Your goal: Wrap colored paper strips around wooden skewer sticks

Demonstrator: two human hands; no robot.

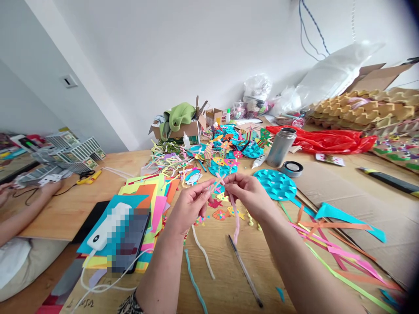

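Note:
Above the middle of the table, my left hand [195, 201] and my right hand [246, 192] are close together, fingertips almost touching. Both pinch a pink piece of yarn [236, 220], whose loose end hangs below my right hand. Under my hands lie paper fish cutouts [221, 214] in orange, yellow and red. A white piece of yarn [203, 253] and a blue piece of yarn [195, 283] rest on the wood near my left forearm. Between my forearms lies a pen [245, 271].
Left are stacked coloured papers [157, 205] with a white power bank [109, 224] and phone [132, 244]. A blue egg-tray disc [276, 184], metal flask [280, 147], paper strips [340, 248] and utility knife [391, 181] are right. Another person's hand [50, 188] is far left.

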